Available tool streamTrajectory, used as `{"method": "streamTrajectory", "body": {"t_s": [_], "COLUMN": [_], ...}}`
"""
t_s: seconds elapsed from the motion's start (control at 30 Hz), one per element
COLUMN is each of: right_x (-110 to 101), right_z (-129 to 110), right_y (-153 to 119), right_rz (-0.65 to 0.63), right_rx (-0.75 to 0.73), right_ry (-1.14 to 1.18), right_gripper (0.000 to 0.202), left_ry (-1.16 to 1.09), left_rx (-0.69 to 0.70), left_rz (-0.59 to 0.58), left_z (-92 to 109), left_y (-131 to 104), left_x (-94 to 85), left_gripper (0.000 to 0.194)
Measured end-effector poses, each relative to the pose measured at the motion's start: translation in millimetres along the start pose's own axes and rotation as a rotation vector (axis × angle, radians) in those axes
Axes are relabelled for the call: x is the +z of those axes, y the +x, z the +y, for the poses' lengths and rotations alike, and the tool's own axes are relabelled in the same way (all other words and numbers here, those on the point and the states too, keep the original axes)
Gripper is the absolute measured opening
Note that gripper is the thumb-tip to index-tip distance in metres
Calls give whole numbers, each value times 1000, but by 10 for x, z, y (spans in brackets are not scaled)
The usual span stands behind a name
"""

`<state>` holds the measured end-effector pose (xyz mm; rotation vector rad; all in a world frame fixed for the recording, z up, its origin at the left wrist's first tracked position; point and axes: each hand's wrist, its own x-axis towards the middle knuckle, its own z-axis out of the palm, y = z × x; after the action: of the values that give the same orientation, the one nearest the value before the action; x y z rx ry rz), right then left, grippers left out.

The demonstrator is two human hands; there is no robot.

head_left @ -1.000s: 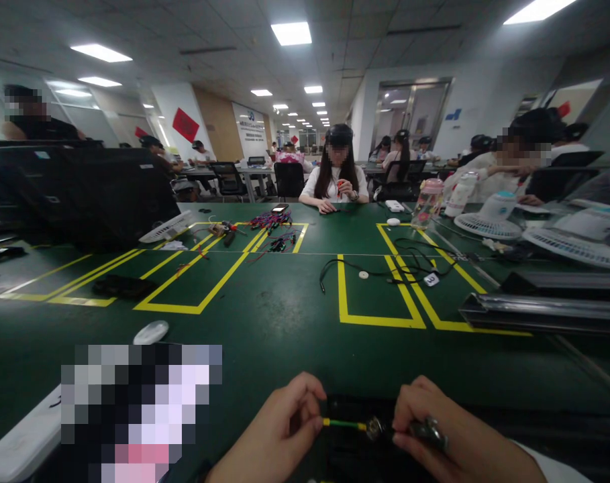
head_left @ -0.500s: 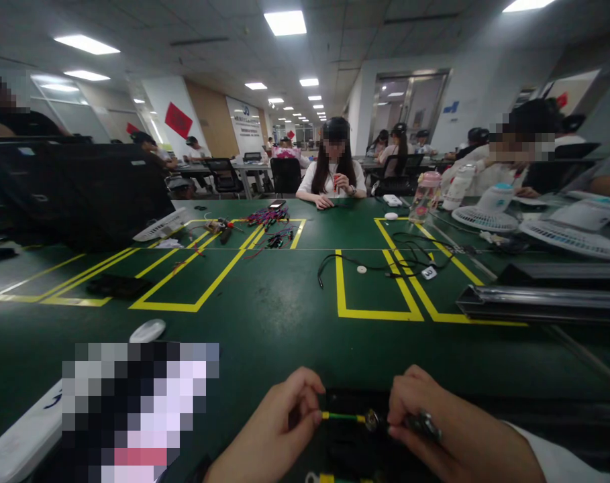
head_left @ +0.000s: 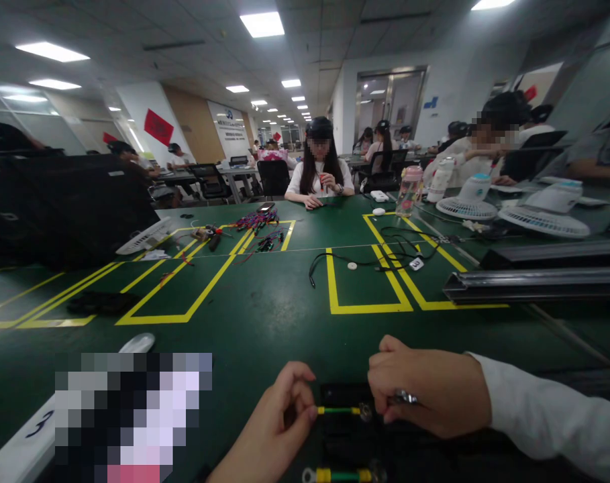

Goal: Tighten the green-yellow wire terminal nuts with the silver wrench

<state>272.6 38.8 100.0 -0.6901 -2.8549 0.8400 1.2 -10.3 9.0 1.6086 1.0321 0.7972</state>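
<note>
My left hand (head_left: 289, 409) pinches the left end of a short green wire with yellow sleeves (head_left: 339, 410). The wire's right end has a round metal terminal (head_left: 366, 411) lying over a black part (head_left: 345, 443). Just right of that terminal, my right hand (head_left: 410, 386) is closed around a shiny metal tool (head_left: 405, 396), most of it hidden by the fingers. A second green and yellow wire (head_left: 345, 475) with ring terminals lies below, at the bottom edge.
At the left are a white device (head_left: 20, 439) and a blurred-out screen (head_left: 148, 416). Metal rails (head_left: 536, 285) lie at the right. Black cables (head_left: 335, 257), wire bundles (head_left: 257, 218) and fans (head_left: 468, 198) are farther off. A person (head_left: 321, 168) sits across the table.
The camera view has shifted somewhat. My right hand has risen and turned, with more of its sleeve showing. My left hand still holds the wire end.
</note>
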Motion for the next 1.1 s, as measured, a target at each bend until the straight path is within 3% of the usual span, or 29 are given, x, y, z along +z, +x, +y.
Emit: {"method": "streamTrajectory", "body": {"t_s": [0.23,0.4,0.57,0.7,1.1], "right_x": [-40,26,341,517,603], "right_z": [71,-15,-227,-299,-310], "right_y": [38,-199,-336,-303,-214], "right_rz": [-25,219,400,422,382], "right_rx": [-57,197,454,510,567], "right_ry": [8,95,139,170,134], "right_gripper": [18,11,7,7,9], "left_ry": [-2,-3,1,-7,-28], "left_rx": [-15,-13,-20,-14,-22], "left_rz": [9,6,10,-1,-23], "left_z": [25,1,-32,-53,22], "left_y": [3,29,50,61,13], "left_x": [0,7,6,-3,-3], "left_gripper": [25,27,29,31,30]}}
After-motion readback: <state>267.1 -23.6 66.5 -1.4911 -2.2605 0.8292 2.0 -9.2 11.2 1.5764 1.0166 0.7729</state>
